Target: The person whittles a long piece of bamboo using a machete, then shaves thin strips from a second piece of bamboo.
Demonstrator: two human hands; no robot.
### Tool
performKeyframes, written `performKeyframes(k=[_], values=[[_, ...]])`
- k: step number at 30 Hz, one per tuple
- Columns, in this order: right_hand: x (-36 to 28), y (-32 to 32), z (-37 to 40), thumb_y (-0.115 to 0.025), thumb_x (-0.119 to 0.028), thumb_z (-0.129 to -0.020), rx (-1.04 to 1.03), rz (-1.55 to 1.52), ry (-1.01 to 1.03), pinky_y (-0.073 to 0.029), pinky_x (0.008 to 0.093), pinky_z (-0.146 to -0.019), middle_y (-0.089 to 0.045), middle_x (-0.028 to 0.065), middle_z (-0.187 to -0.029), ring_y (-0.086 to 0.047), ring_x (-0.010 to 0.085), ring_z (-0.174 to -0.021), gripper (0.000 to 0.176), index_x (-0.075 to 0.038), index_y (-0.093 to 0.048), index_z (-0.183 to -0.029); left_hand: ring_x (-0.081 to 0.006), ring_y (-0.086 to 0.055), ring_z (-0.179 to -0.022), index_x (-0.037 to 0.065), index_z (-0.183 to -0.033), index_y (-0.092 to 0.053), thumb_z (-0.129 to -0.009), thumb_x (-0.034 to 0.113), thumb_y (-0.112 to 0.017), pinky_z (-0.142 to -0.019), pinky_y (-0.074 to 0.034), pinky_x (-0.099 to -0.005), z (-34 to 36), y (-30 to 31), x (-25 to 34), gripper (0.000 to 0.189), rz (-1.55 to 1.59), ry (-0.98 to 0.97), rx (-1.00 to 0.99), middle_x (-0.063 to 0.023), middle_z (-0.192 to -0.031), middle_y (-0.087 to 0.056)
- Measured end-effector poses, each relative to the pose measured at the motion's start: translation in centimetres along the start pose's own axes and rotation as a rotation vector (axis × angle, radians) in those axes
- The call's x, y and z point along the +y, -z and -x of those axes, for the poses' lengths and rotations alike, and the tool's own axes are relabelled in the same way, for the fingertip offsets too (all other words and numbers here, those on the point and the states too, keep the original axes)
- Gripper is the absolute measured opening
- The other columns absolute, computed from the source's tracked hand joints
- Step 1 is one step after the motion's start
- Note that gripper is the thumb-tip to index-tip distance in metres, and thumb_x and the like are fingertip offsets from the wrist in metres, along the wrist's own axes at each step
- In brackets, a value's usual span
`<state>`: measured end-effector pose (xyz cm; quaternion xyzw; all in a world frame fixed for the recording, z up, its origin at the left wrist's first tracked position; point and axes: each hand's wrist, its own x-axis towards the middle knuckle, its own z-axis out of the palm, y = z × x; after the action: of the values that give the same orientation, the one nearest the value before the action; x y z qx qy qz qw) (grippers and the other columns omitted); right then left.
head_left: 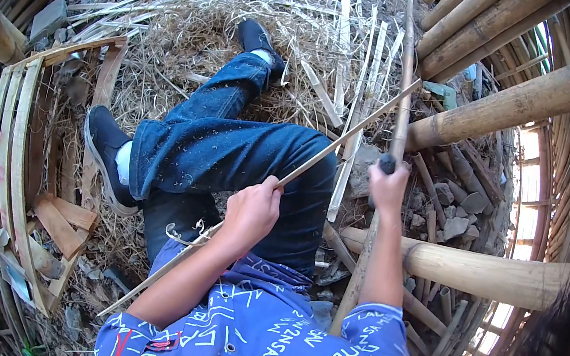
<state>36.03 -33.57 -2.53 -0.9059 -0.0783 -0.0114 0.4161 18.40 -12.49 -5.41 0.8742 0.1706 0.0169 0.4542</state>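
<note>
My left hand (253, 211) is closed round a long, thin bamboo strip (355, 128). The strip slants from under my left forearm, across my thigh, up to the right. A pale curled shaving (184, 238) hangs by its lower part. My right hand (388, 186) is a fist on a tool with a dark, rounded handle (386, 164); its blade, if any, cannot be made out. Close beside that hand runs a long bamboo pole (404, 107), passing beneath it. My knee in blue jeans (302, 158) is bent under the strip.
Curly bamboo shavings (173, 40) cover the ground, with split strips (342, 39) lying at the back. A slatted wooden crate (17, 138) stands at left. Thick bamboo poles (491, 275) and broken stones (455, 222) are at right.
</note>
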Motion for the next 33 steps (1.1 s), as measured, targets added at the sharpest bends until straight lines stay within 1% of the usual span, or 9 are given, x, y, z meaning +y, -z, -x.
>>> performKeyframes(k=[4, 5, 6, 9, 14, 16, 23, 30, 33], values=[[-2.6, -1.2, 5.2, -0.066, -0.017, -0.074, -0.122, 0.225, 0.069, -0.05, 0.0439, -0.061, -0.064, 0.0163, -0.063, -0.067, 0.0343, -0.063, 0.015, -0.002, -0.064, -0.076, -0.0378, -0.067, -0.068, 0.005, -0.091, -0.058, -0.097, 0.018, -0.051, -0.058, -0.051, -0.0493, -0.1, -0.8, 0.2, 0.015, -0.099, -0.11, 0.134, -0.0175, -0.073, -0.066], [-3.8, -1.5, 6.2, -0.067, -0.02, -0.074, -0.128, 0.311, 0.037, -0.053, 0.0468, -0.067, -0.067, 0.0199, -0.071, -0.067, 0.0405, -0.073, 0.016, -0.005, -0.067, -0.079, -0.036, -0.067, -0.065, 0.006, -0.09, -0.056, -0.097, 0.017, -0.05, -0.056, -0.051, -0.0471, -0.2, -0.8, 0.2, 0.014, -0.194, -0.123, 0.149, -0.0159, -0.072, -0.065], [-4.0, -1.8, 6.8, -0.068, -0.017, -0.073, -0.127, 0.342, 0.12, -0.052, 0.0461, -0.065, -0.066, 0.02, -0.071, -0.067, 0.0404, -0.073, 0.015, -0.003, -0.067, -0.079, -0.0342, -0.067, -0.063, 0.006, -0.089, -0.055, -0.097, 0.016, -0.05, -0.053, -0.052, -0.0449, -0.3, -0.9, 0.2, 0.013, -0.29, -0.136, 0.166, -0.0142, -0.072, -0.064], [-5.2, -2.5, 7.7, -0.07, -0.02, -0.072, -0.249, 0.506, 0.064, -0.055, 0.0478, -0.073, -0.068, 0.0201, -0.077, -0.068, 0.0401, -0.079, 0.019, -0.006, -0.07, -0.085, -0.0325, -0.067, -0.061, 0.007, -0.087, -0.053, -0.094, 0.011, -0.052, -0.051, -0.052, -0.0427, -0.3, -0.9, 0.3, 0.008, -0.372, -0.172, 0.181, -0.0132, -0.072, -0.063], [-4.6, -3.1, 7.4, -0.069, -0.021, -0.072, -0.293, 0.599, 0.056, -0.055, 0.0479, -0.074, -0.069, 0.0194, -0.078, -0.068, 0.0398, -0.079, 0.019, -0.008, -0.071, -0.085, -0.0318, -0.068, -0.061, 0.006, -0.088, -0.054, -0.09, 0.008, -0.053, -0.052, -0.053, -0.0419, -0.4, -1.0, 0.3, 0.004, -0.392, -0.188, 0.201, -0.0138, -0.073, -0.064], [-4.5, -2.9, 7.1, -0.068, -0.021, -0.072, -0.299, 0.628, 0.035, -0.055, 0.0477, -0.075, -0.07, 0.0193, -0.078, -0.068, 0.0396, -0.079, 0.019, -0.008, -0.071, -0.084, -0.0367, -0.066, -0.061, 0.004, -0.092, -0.055, -0.092, 0.01, -0.051, -0.052, -0.051, -0.0463, -0.4, -1.2, 0.2, 0.006, -0.334, -0.17, 0.168, -0.0163, -0.075, -0.065], [-4.4, -2.9, 5.7, -0.068, -0.022, -0.07, -0.345, 0.737, 0.048, -0.055, 0.048, -0.075, -0.07, 0.0191, -0.078, -0.069, 0.0393, -0.079, 0.018, -0.008, -0.071, -0.081, -0.0377, -0.066, -0.061, 0.006, -0.093, -0.055, -0.091, 0.009, -0.052, -0.052, -0.051, -0.0474, -0.5, -1.0, -0.1, 0.005, -0.321, -0.162, 0.116, -0.0171, -0.075, -0.065], [-3.8, 0.2, 2.2, -0.067, -0.024, -0.071, -0.243, 0.716, -0.136, -0.056, 0.0468, -0.08, -0.071, 0.0232, -0.085, -0.07, 0.0398, -0.083, 0.025, -0.003, -0.072, -0.084, -0.0337, -0.065, -0.057, 0.007, -0.09, -0.053, -0.091, 0.011, -0.053, -0.05, -0.052, -0.0442, -0.4, -0.9, 0.1, 0.004, -0.439, -0.186, 0.137, -0.0135, -0.07, -0.061], [-2.6, 0.8, 0.9, -0.066, -0.024, -0.072, -0.227, 0.806, -0.109, -0.056, 0.0465, -0.082, -0.071, 0.0237, -0.086, -0.07, 0.04, -0.085, 0.025, -0.004, -0.073, -0.086, -0.0316, -0.065, -0.056, 0.007, -0.089, -0.053, -0.091, 0.01, -0.053, -0.048, -0.052, -0.0425, -0.6, -0.8, 0.4, 0.004, -0.477, -0.209, 0.14, -0.0122, -0.069, -0.06]])
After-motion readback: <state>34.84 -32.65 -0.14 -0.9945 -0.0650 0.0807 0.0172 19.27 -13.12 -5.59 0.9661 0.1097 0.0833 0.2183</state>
